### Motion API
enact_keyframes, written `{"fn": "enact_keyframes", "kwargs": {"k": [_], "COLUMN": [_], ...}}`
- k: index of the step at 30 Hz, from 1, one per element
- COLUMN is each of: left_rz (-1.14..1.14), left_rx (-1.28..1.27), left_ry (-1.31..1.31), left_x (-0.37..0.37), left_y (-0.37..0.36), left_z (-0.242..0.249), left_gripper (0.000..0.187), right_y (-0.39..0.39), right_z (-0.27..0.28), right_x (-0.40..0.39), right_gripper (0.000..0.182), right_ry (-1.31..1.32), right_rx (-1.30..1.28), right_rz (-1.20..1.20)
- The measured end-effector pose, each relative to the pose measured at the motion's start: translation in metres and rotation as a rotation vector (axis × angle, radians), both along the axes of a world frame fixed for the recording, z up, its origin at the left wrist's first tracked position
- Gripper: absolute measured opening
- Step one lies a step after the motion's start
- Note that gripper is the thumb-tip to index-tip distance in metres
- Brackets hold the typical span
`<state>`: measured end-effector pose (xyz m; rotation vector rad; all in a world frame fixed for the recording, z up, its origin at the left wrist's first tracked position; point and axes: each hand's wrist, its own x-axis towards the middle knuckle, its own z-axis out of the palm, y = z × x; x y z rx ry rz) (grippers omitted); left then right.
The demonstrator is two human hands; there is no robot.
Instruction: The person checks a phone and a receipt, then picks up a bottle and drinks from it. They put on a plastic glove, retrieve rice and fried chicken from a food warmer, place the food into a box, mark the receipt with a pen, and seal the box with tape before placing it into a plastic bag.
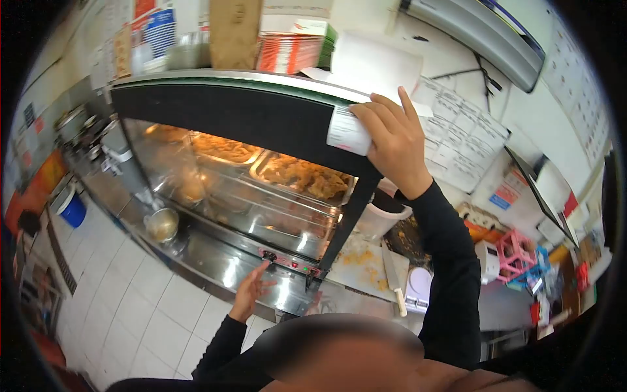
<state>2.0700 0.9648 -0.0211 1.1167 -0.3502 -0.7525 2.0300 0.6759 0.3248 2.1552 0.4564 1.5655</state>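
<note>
My right hand (395, 144) is raised at the top right corner of a glass-fronted food warmer (235, 104). Its fingers are at the edge of a printed paper slip (348, 132), which lies against the warmer's black top panel; one finger sticks up. Lower down, my left hand (249, 291) reaches toward a black knob (268, 255) on the control strip, fingers apart, index fingertip at or very near the knob. Behind the glass, trays of fried food (304, 175) sit under warm light.
A knife (392, 271) rests on a crumb-strewn cutting board (356, 264) beside a purple-topped scale (418, 287). A metal bowl (162, 224) stands on the steel counter (215, 258). Stacked cartons (287, 52) sit on the warmer. A pink rack (516, 255) is at right.
</note>
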Motion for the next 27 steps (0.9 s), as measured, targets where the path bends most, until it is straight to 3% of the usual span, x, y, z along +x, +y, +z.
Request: {"fn": "enact_keyframes", "kwargs": {"k": [6, 10, 14, 16, 18, 21, 22, 24, 27], "left_rz": [-0.215, -0.325, -0.260, -0.231, -0.189, -0.097, -0.082, 0.013, 0.106], "left_rx": [-0.102, -0.244, -0.182, -0.168, -0.071, 0.008, 0.004, 0.045, 0.033], "left_ry": [-0.126, -0.096, -0.154, -0.113, -0.008, -0.010, -0.003, -0.032, -0.060], "left_x": [0.052, 0.030, 0.007, 0.004, 0.002, 0.006, 0.006, 0.008, 0.008], "left_y": [-0.072, -0.106, -0.088, -0.070, -0.051, -0.025, -0.018, -0.007, 0.002], "left_z": [0.026, 0.036, 0.026, 0.010, -0.001, -0.021, -0.024, -0.026, -0.025], "left_gripper": [0.053, 0.053, 0.052, 0.049, 0.045, 0.044, 0.044, 0.045, 0.043], "right_y": [0.023, 0.028, 0.015, -0.002, -0.026, -0.079, -0.088, -0.107, -0.112], "right_z": [0.013, 0.015, 0.032, 0.054, 0.084, 0.091, 0.091, 0.093, 0.100], "right_x": [0.000, 0.007, -0.002, -0.010, -0.023, -0.023, -0.016, 0.004, 0.004], "right_gripper": [0.020, 0.013, 0.020, 0.042, 0.059, 0.062, 0.062, 0.066, 0.069], "right_ry": [0.097, 0.123, 0.158, 0.403, 0.361, 0.750, 0.759, 1.198, 1.302], "right_rx": [0.053, -0.042, -0.012, 0.153, 0.102, 0.301, 0.291, 0.671, 0.662], "right_rz": [-0.168, -0.209, -0.232, -0.007, -0.023, -0.188, -0.176, -0.056, 0.005]}}
